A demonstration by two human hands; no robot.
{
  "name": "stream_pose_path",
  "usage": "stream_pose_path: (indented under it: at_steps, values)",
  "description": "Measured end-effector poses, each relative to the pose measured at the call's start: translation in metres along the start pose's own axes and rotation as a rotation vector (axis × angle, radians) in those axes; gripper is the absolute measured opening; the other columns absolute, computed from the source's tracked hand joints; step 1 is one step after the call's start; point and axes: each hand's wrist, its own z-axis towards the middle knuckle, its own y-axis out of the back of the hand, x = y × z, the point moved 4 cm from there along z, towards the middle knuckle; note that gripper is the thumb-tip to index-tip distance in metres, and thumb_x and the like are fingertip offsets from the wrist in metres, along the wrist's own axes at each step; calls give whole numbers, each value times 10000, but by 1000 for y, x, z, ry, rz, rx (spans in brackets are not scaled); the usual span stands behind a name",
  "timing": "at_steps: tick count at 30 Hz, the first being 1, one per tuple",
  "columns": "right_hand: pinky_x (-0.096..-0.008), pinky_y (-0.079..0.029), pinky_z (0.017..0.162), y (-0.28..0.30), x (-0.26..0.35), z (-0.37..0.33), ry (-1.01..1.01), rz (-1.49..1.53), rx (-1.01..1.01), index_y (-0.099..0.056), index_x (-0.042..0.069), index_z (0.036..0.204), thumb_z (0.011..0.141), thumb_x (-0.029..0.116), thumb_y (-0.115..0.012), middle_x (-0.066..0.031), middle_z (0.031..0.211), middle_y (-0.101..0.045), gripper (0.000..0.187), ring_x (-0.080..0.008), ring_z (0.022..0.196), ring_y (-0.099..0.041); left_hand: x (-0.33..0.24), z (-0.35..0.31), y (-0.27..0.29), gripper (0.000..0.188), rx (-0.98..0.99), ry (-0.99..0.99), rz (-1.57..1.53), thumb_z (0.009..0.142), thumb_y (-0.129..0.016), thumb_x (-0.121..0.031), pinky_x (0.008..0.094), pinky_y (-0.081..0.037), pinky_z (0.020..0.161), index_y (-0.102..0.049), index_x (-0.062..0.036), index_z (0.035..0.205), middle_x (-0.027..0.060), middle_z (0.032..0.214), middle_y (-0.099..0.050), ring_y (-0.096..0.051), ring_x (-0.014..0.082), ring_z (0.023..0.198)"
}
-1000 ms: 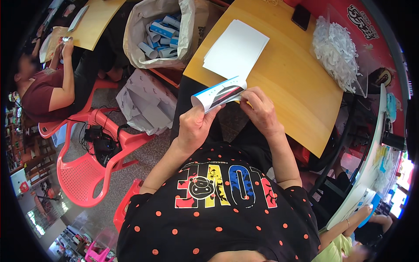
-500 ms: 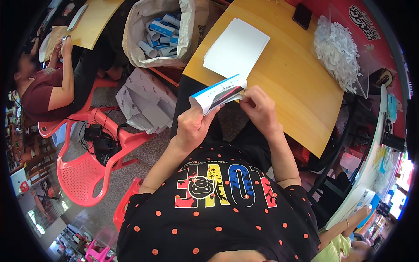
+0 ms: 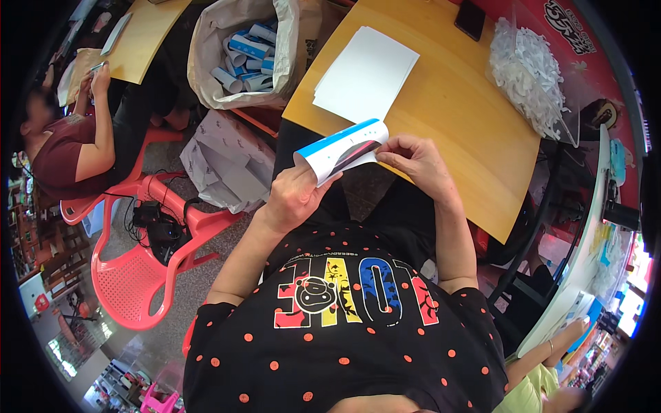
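Observation:
A curled printed sheet (image 3: 342, 146), white with a blue band and a dark picture, is held in front of my body near the table's edge. My left hand (image 3: 297, 195) grips its left end, with part of the fingers inside or behind the curl. At the right end, my right hand (image 3: 415, 162) pinches the loose edge between thumb and finger. A stack of white sheets (image 3: 367, 74) lies on the wooden table (image 3: 475, 131) just beyond the curled sheet.
A white sack (image 3: 206, 65) holding several blue-and-white paper rolls (image 3: 249, 47) stands left of the table. A clear bin of white paper strips (image 3: 529, 79) and a dark phone (image 3: 471, 19) are at the right. A red chair (image 3: 134, 286) and a seated person (image 3: 76, 148) are at left.
My right hand has shifted slightly and turned, and the curled sheet's lower edge has swung outward, more open. My left hand keeps its hold, a little further left.

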Motion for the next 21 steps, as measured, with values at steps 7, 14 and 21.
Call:
stream_pose_path:
  at_steps: [7,14,21]
  values:
    - [-252,-436,617,-9,-4,-1,-42,-28,29,-649,-28,892,852,170,-621,-16,725,-609,204,-81,671,-517,4,-4,0,245,23,3,-19,754,-738,-41,334,-489,517,-633,21,967,120,730,-636,-628,254,591]
    - [-218,-400,586,-12,2,-12,-15,17,-6,-627,-8,867,874,148,-620,33,700,-552,157,-41,652,-473,0,-2,3,214,34,-23,8,746,-746,-43,341,-494,549,-658,14,933,150,767,-656,-636,292,614]
    - [-205,-411,609,-3,11,-27,16,121,-199,-652,-9,871,857,133,-646,30,718,-568,142,-26,677,-490,8,-7,3,276,25,-48,67,730,-743,-18,328,-501,539,-624,31,973,118,770,-642,-620,244,615]
